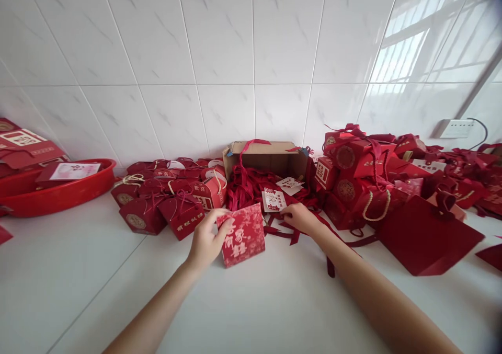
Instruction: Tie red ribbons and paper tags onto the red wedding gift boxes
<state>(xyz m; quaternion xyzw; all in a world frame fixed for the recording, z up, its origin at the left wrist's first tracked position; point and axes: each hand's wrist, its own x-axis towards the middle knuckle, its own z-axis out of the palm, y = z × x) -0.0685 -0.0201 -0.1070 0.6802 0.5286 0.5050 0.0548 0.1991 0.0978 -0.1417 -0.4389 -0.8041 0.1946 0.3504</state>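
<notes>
Left hand on red envelope, right hand in ribbons.
Left hand (206, 240) pinches the flat red paper envelope with pale lettering (242, 235) at its left edge, grip closed on it; envelope lies on the white tiled worktop (78, 270), just right of that hand, roughly square, slightly tilted. Right hand (300, 217) sits just beyond the envelope's upper right corner, fingers curled onto loose dark red ribbons (282, 232); can't tell if it grips one. Bare worktop toward the body. Behind: open brown cardboard box (270, 158), small red gift boxes (172, 197) left, more heaped right.
</notes>
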